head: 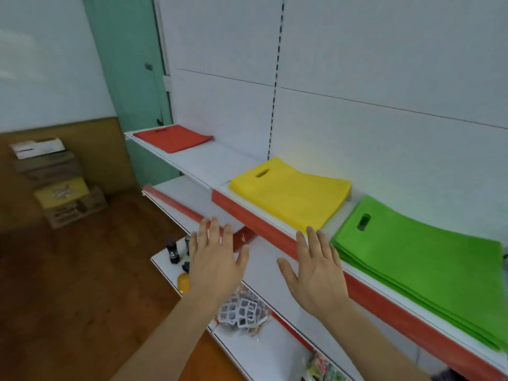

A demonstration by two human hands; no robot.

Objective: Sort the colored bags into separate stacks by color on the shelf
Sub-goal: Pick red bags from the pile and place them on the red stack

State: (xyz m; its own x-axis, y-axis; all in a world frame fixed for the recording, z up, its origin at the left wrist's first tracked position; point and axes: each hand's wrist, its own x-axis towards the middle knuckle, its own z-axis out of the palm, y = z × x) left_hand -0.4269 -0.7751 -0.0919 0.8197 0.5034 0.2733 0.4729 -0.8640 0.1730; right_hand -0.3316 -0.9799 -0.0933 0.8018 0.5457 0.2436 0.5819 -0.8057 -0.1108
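Observation:
Three flat stacks of bags lie on the top white shelf (203,163): a red stack (173,138) at the far left end, a yellow stack (291,193) in the middle, and a green stack (423,259) at the right, nearest me. Each bag has a cut-out handle slot. My left hand (214,259) hovers with fingers spread in front of the lower shelves, holding nothing. My right hand (316,270) is also spread and empty, just below the shelf's red front edge, between the yellow and green stacks.
Lower shelves (264,350) hold small bottles (172,250), an orange item (183,281), puzzle cubes in a bag (242,312) and packets. Cardboard boxes (63,188) are stacked on the wooden floor at left. A green door frame (129,78) stands behind the shelf's far end.

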